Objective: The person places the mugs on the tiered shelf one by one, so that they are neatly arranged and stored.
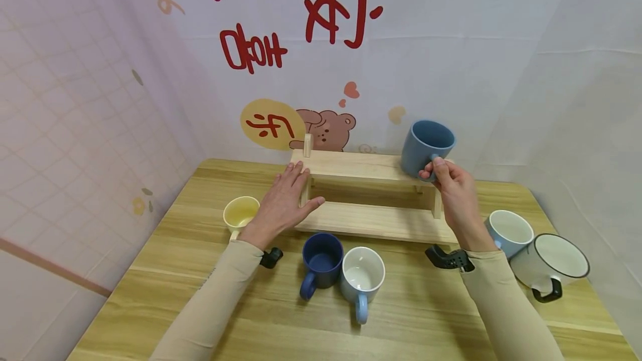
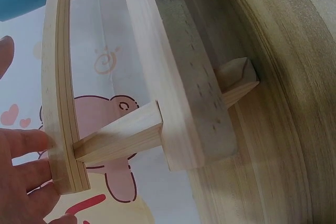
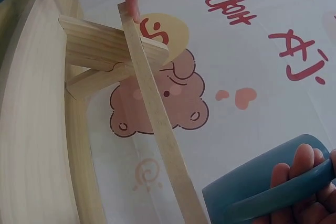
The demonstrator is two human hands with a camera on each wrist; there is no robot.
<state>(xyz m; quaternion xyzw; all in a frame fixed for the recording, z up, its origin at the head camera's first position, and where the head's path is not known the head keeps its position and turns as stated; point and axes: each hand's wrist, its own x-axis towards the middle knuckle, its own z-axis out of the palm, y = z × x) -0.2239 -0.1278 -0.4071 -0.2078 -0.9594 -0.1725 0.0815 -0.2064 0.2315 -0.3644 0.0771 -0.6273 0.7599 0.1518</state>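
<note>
Spanning the background, a creased white cloth (image 1: pixel 451 66), cut off above, backs a wood-grained table (image 1: pixel 165 288) and a two-tier pale wooden shelf (image 1: pixel 371 220). The outstretched left hand (image 1: pixel 282 200) touches the shelf's left end; the right hand (image 1: pixel 457 191) grips a smooth blue mug (image 1: pixel 418 152) by its handle (image 3: pixel 286 190) at the upper board's (image 1: pixel 351 165) right end, contact unclear.

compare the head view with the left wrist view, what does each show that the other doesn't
Only the head view shows the right hand, the yellow mug, the dark blue mug, two light blue mugs with white insides, and the white mug with a black handle.

Only the left wrist view shows the wooden foot under the lower shelf.

Both show the left hand touching the wooden rack, the bear print behind it, and the blue mug, just partly in the wrist view.
</note>
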